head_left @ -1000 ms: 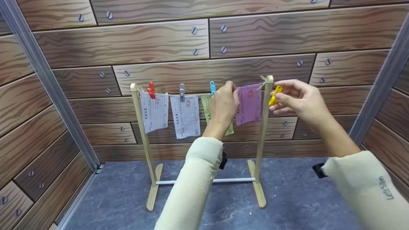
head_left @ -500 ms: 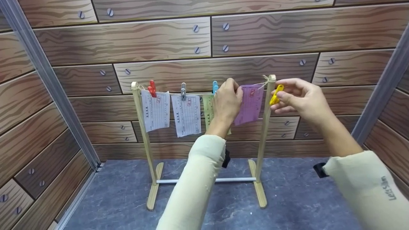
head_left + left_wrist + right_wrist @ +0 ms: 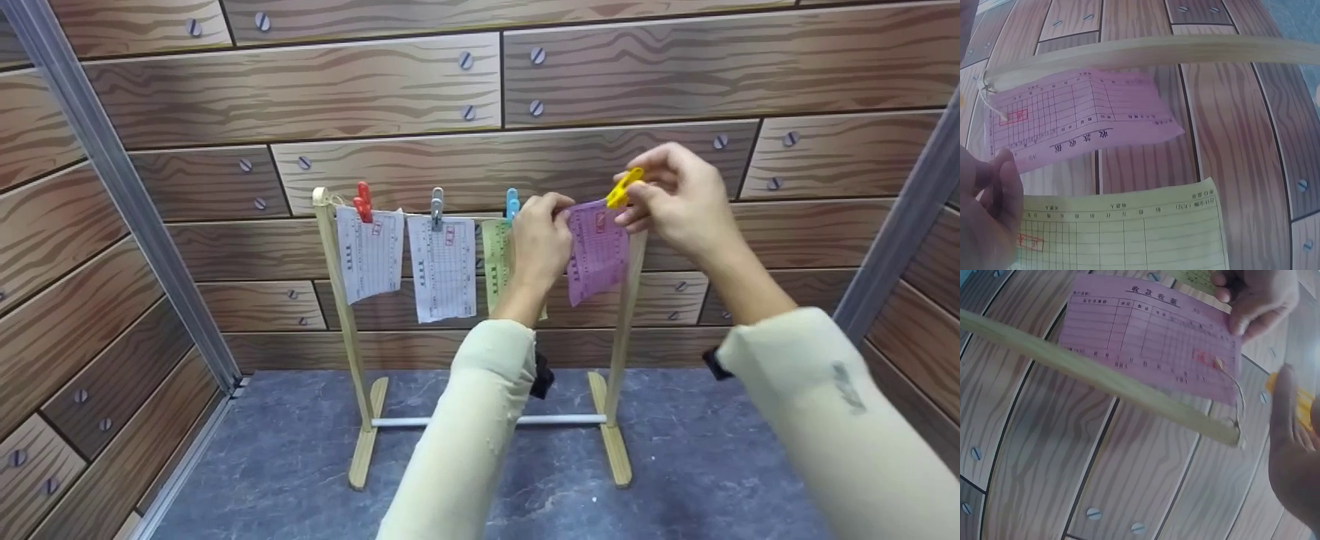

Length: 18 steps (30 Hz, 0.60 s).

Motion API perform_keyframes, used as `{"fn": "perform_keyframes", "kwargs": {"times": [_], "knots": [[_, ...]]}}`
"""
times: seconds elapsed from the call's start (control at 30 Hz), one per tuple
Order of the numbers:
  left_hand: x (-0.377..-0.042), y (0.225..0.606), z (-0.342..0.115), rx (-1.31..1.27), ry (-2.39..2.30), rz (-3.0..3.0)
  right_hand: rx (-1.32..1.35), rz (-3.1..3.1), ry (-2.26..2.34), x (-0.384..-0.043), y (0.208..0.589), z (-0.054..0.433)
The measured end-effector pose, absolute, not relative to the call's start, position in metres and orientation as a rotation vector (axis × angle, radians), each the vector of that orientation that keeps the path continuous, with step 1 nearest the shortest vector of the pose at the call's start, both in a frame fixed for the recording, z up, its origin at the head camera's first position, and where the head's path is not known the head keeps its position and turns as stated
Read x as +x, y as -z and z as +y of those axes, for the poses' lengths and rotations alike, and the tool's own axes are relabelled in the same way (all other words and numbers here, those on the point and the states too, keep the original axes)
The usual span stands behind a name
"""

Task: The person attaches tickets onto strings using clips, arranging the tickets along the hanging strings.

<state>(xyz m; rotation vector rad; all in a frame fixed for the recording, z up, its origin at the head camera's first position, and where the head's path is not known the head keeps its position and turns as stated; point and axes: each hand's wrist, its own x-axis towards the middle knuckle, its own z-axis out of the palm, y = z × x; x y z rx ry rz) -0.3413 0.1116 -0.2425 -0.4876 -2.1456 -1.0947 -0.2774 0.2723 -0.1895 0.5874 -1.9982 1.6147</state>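
Observation:
My left hand (image 3: pixel 541 244) pinches the upper left corner of a pink receipt slip (image 3: pixel 597 255) at the line, as the right wrist view also shows. In my right hand (image 3: pixel 686 199) a yellow clothespin (image 3: pixel 625 188) is held between thumb and fingers, just over the slip's upper right edge. A green slip (image 3: pixel 496 255) hangs partly behind my left hand under a blue clothespin (image 3: pixel 513 203). Further left, a grey clothespin (image 3: pixel 437 208) holds one white slip (image 3: pixel 444 274) and a red clothespin (image 3: pixel 364 202) holds another white slip (image 3: pixel 370 259). The string (image 3: pixel 1237 391) crosses the pink slip's face.
The wooden rack's left post (image 3: pixel 341 315) and right post (image 3: pixel 627 330) stand on flat feet, joined low down by a white rod (image 3: pixel 562 419). Beneath lies a grey marbled tabletop (image 3: pixel 285 450). Wood-patterned panels (image 3: pixel 390 97) rise behind and at both sides.
My right hand has moved left and up with the yellow clothespin, from beside the right post to above the pink slip. My left hand stays at the slip's corner.

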Motion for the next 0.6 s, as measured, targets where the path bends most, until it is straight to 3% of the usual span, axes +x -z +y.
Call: {"fn": "perform_keyframes", "kwargs": {"times": [0.3, 0.6], "knots": [[-0.337, 0.24, 0.117, -0.417, 1.263, -2.211, 0.482, -2.044, -1.238, -0.307, 0.188, 0.248], [-0.333, 0.238, 0.12, -0.348, 1.351, -2.307, 0.478, -2.336, -1.134, -0.309, 0.193, 0.244]]}}
